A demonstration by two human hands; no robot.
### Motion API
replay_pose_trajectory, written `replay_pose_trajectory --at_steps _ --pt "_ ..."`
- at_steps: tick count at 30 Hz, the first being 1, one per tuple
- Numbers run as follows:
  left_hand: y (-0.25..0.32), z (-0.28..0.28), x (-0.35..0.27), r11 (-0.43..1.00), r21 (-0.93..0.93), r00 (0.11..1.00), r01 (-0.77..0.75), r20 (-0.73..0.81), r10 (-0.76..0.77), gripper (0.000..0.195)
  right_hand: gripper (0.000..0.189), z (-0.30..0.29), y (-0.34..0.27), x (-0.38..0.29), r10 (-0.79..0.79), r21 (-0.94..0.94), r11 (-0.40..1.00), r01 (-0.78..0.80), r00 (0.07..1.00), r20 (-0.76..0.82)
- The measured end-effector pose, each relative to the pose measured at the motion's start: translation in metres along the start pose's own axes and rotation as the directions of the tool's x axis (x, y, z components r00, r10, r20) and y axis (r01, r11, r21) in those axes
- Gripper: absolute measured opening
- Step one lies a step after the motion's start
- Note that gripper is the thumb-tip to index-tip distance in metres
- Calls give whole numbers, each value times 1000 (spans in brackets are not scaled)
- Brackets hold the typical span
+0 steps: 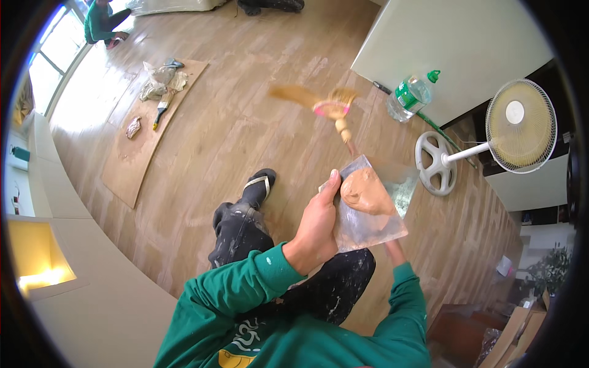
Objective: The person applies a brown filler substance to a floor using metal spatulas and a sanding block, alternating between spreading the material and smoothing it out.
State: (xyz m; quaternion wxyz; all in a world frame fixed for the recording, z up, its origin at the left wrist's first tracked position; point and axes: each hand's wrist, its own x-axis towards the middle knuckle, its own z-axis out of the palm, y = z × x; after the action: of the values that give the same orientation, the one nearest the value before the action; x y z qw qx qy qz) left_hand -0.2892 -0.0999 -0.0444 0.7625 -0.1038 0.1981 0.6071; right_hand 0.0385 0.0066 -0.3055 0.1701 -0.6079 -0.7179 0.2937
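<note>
My left hand (320, 214) grips a flat metal plate (363, 232) at its left edge, thumb on top. A thick mound of tan putty (368, 191) lies on the plate. Behind it shows a second shiny blade (401, 195); what holds that one is hidden. My right wrist (395, 252) comes up from below right and passes behind the plate, so the fingers cannot be seen. Beyond the plate appears a blurred straw hand broom (332, 108), its wooden handle pointing back towards the plate; whether a hand touches it cannot be told.
A board (133, 161) at left bears a paintbrush (160, 110) and crumpled bags (158, 82). To the right are a water bottle (409, 97) and a white fan (444, 161). A person (102, 23) crouches far left. Cardboard (511, 336) stands lower right.
</note>
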Motion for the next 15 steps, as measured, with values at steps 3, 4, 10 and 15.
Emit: replay_pose_trajectory --at_steps 3,4,10,15 --pt "5 -1 -5 1000 12 996 -24 -91 26 46 35 11 -42 -23 105 -83 993 -87 965 241" --pt "6 -2 -5 1000 20 996 -22 -83 24 47 35 15 -37 -28 114 -71 992 -102 971 208" --pt "0 -9 1 1000 -5 1000 -10 -26 10 50 36 28 10 -35 -40 -14 999 42 991 127" --pt "1 -5 -1 997 34 991 -72 -108 75 50 34 35 4 -32 -51 -79 994 71 971 233"
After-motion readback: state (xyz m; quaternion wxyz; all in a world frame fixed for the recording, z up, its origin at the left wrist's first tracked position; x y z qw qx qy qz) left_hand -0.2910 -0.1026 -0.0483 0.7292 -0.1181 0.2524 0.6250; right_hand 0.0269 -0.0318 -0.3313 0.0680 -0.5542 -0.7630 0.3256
